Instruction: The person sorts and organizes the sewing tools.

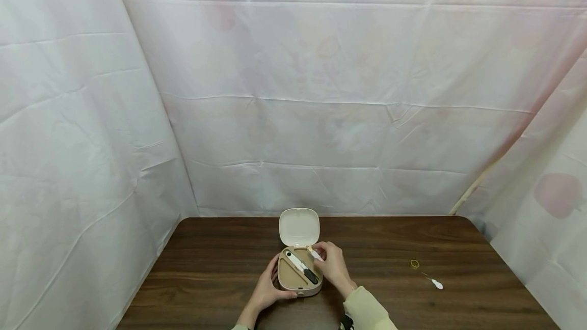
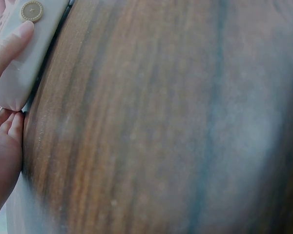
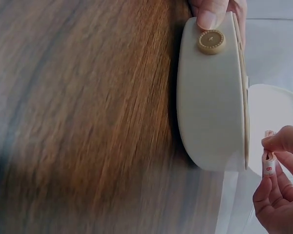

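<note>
A cream sewing box stands on the table with its lid raised at the back. My left hand grips its left side, thumb at the front beside the round button catch. A slim white-and-black tool, its exact kind unclear, lies slantwise in the beige tray. Over the tray's right back part, my right hand pinches a small rolled tape measure, white with red print, between thumb and fingers. Whether the roll touches the tray cannot be told.
To the right on the brown wooden table lie a gold ring-shaped thimble and a needle threader with a white handle. Pale hanging cloth encloses the table at the back and sides.
</note>
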Demonstrator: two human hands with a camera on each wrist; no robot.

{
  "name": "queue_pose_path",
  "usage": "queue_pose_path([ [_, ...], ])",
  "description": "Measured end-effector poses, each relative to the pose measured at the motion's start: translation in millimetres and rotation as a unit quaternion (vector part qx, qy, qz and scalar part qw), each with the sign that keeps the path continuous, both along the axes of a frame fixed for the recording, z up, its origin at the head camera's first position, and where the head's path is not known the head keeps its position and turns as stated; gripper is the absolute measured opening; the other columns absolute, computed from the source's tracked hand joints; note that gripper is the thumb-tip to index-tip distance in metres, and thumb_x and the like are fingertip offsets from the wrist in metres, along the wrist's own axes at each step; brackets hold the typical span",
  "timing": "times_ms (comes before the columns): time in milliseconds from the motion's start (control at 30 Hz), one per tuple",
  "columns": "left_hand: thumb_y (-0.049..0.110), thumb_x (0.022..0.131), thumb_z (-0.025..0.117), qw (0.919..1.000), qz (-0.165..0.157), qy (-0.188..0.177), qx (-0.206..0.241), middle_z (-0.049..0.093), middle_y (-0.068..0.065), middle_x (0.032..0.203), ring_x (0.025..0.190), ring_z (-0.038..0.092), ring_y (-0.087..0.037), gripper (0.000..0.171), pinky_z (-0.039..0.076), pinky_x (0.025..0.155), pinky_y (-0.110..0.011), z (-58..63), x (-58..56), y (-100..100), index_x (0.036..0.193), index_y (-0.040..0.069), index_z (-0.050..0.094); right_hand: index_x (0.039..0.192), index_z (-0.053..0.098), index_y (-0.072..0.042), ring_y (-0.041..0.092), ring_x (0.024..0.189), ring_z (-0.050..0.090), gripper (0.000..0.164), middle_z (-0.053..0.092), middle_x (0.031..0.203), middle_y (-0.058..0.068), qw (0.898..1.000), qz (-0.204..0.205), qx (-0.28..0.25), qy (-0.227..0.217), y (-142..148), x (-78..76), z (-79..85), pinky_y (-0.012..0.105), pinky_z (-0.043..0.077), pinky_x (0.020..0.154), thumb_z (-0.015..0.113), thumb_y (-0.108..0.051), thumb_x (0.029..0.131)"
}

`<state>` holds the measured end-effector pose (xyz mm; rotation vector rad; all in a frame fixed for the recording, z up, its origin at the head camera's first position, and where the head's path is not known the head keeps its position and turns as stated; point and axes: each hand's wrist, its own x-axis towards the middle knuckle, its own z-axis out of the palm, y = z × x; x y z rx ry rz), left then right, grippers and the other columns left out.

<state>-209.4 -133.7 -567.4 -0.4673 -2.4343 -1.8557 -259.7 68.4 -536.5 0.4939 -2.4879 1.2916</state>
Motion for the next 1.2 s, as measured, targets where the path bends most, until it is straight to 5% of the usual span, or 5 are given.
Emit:
queue_pose_path([
  [333, 0.019, 0.055, 0.085, 0.9999, 0.006, -0.008, -0.010, 0.029, -0.020, 0.138, 0.124, 0.031, -0.032, 0.108, 0.032, 0.100, -0.041, -27.8, -13.1, -5.2, 0.139, 0.002, 0.019, 0.086, 0.065, 0.001, 0.015, 0.061, 0.049, 0.026, 0.054, 0.072, 0.005, 1.000, 0.010, 0.006, -0.021, -10.9, -6.5, -3.9, 0.016, 0.040, 0.048, 0.064, 0.010, 0.062],
  [600, 0.020, 0.055, 0.085, 1.0000, 0.001, -0.009, -0.001, 0.029, -0.019, 0.138, 0.125, 0.030, -0.032, 0.109, 0.032, 0.101, -0.040, -30.3, -14.1, -5.8, 0.139, 0.002, 0.019, 0.085, 0.065, 0.001, 0.012, 0.060, 0.048, 0.024, 0.055, 0.070, 0.005, 1.000, 0.021, 0.013, -0.008, -16.5, -6.6, -4.9, 0.017, 0.040, 0.048, 0.065, 0.010, 0.062],
  [733, 0.018, 0.055, 0.085, 1.0000, 0.001, -0.007, -0.005, 0.029, -0.021, 0.138, 0.124, 0.031, -0.033, 0.108, 0.033, 0.100, -0.040, -24.4, -11.8, -4.9, 0.139, 0.000, 0.019, 0.085, 0.065, 0.000, 0.013, 0.061, 0.048, 0.024, 0.055, 0.071, 0.004, 0.999, 0.017, 0.020, -0.019, -18.7, -7.8, -5.5, 0.017, 0.040, 0.049, 0.065, 0.008, 0.063],
  [933, 0.014, 0.057, 0.084, 0.9999, -0.001, -0.013, -0.006, 0.030, -0.026, 0.135, 0.123, 0.031, -0.037, 0.104, 0.033, 0.099, -0.043, 0.8, -0.7, -0.5, 0.136, -0.007, 0.020, 0.085, 0.066, -0.002, 0.015, 0.063, 0.049, 0.023, 0.054, 0.073, 0.003, 0.999, 0.009, 0.037, -0.027, -19.7, -8.1, -6.9, 0.019, 0.041, 0.051, 0.065, 0.006, 0.064],
  [1200, 0.014, 0.057, 0.084, 0.9999, -0.002, -0.011, -0.004, 0.029, -0.027, 0.135, 0.122, 0.031, -0.038, 0.104, 0.031, 0.099, -0.046, 5.5, 1.1, -0.1, 0.136, -0.007, 0.020, 0.084, 0.065, -0.002, 0.014, 0.063, 0.050, 0.019, 0.055, 0.073, 0.003, 0.998, 0.021, 0.040, -0.033, -18.1, -5.4, -3.6, 0.019, 0.042, 0.051, 0.066, 0.005, 0.066],
])
